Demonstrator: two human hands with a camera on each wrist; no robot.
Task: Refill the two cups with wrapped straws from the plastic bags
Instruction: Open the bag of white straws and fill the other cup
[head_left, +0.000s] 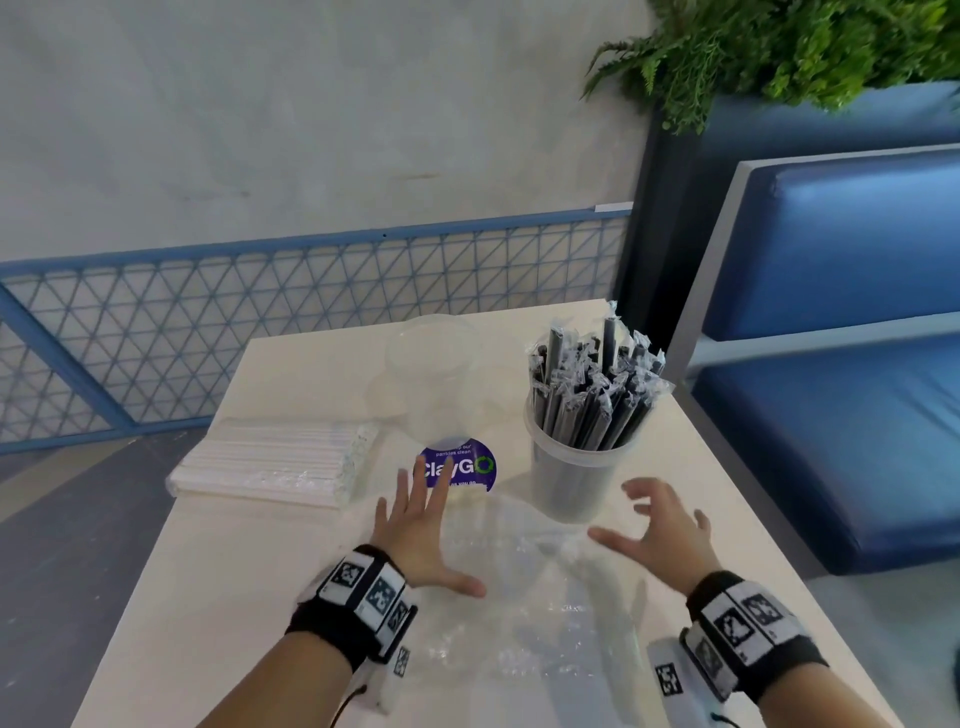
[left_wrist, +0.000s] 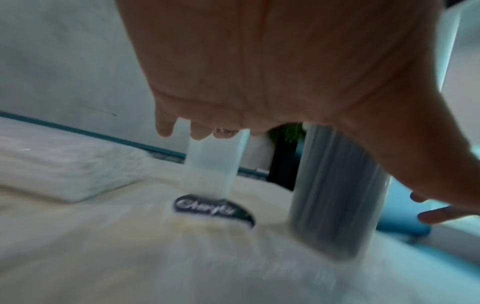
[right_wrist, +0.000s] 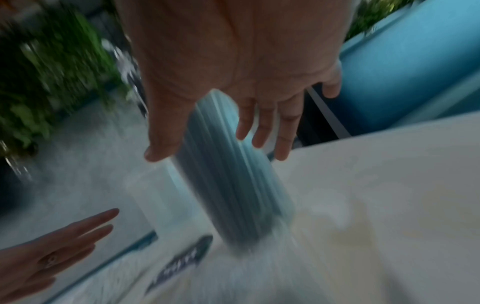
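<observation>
- Left hand (head_left: 421, 530) and right hand (head_left: 662, 525) both spread wide and hold nothing, hovering over the empty bag (head_left: 524, 597) at near centre.
- Right cup (head_left: 569, 467) packed with black straws (head_left: 592, 389), probably done.
- Empty cup (head_left: 441, 379) sits far centre; white straw bag (head_left: 270, 460) lies left, likely next.

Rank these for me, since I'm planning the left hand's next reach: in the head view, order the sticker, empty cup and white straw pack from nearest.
1. Sticker, at the left hand fingertips.
2. Empty cup, behind the sticker.
3. White straw pack, off to the left.
</observation>
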